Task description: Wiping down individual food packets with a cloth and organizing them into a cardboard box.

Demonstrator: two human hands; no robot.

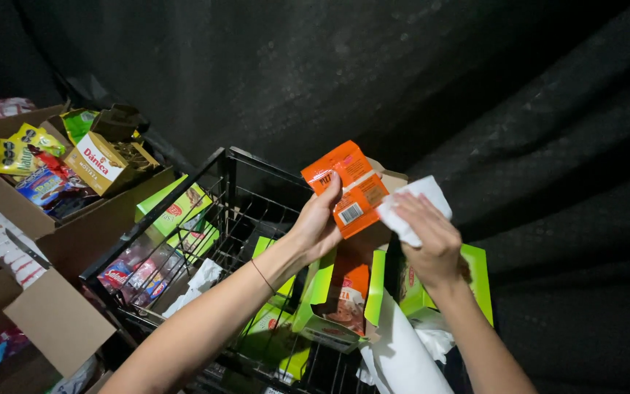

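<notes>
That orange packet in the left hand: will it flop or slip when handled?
The orange packet looks thin and flat, so probably light and somewhat bendy. The left hand pinches it by one edge without sag, suggesting some stiffness. Its glossy face may be slippery under the white cloth in the right hand.

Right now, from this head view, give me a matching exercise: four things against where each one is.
Things:
1. orange packet
2. white cloth
3. green boxes
4. yellow snack bag

Places:
A. in the cardboard box at far left
B. held up by the left hand
C. inside the black wire basket
D. under the right hand, pressed to the packet

Pairs: 1-B, 2-D, 3-C, 4-A
</notes>
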